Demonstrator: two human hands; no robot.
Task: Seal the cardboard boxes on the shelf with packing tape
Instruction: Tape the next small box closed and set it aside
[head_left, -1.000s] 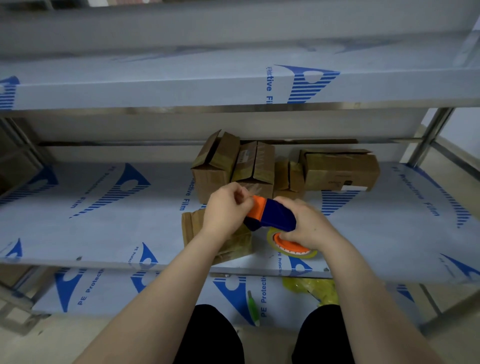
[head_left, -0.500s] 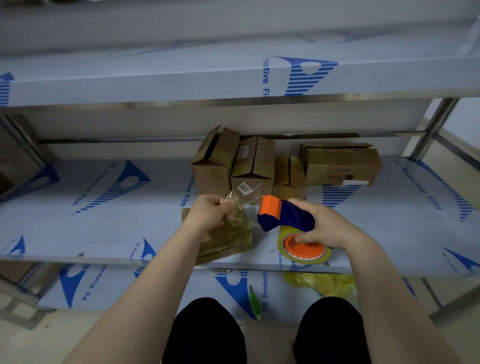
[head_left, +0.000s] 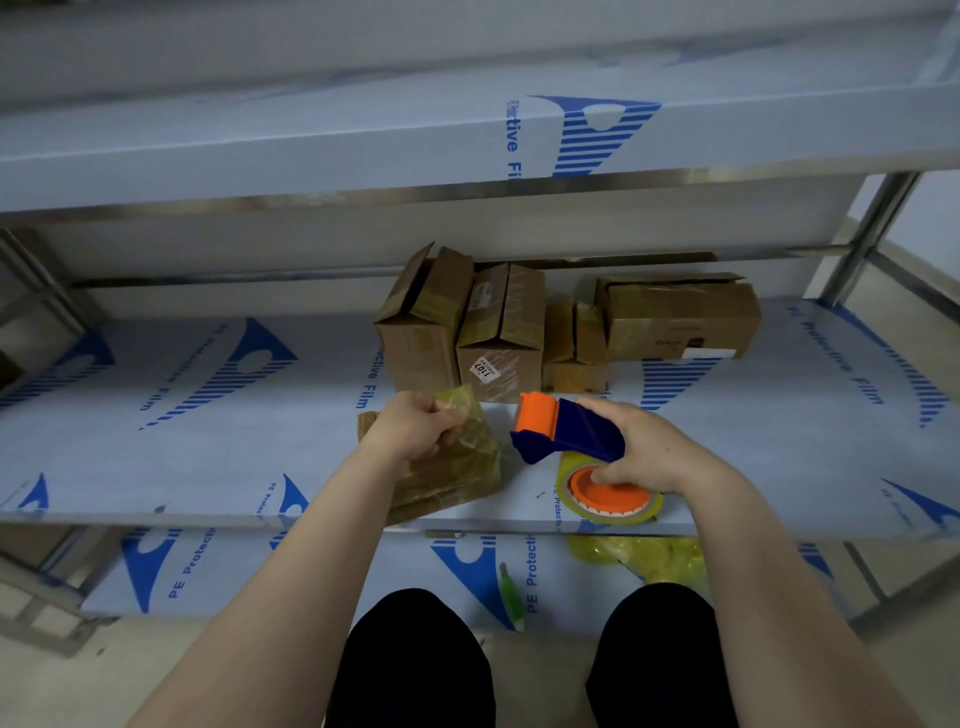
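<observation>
- Black-clad knees (head_left: 415, 654) fill the bottom edge, in front of the lower shelf (head_left: 332, 571). A green stick (head_left: 511, 595) and a crumpled yellow bag (head_left: 649, 558) lie on it.
- The hands are apart, both over the front of the middle shelf (head_left: 208, 457).
- The right hand (head_left: 654, 452) is wrapped round the blue-and-orange dispenser (head_left: 566, 434), one digit on the orange hub of its roll (head_left: 608, 499). The roll sits at the shelf's front edge.
- The left hand (head_left: 415, 431) pinches a crinkled end of clear tape (head_left: 467, 410), left of the dispenser's orange nose.
- Below that hand lies the front box (head_left: 452, 478), small, glossy with tape and near the shelf's front edge. Whether the hand touches it cannot be told.
- Further back, four boxes (head_left: 501, 338) stand side by side in a row. The leftmost has a flap raised, and the rightmost lies lengthwise.
- The upper shelf (head_left: 311, 150) spans the top.
</observation>
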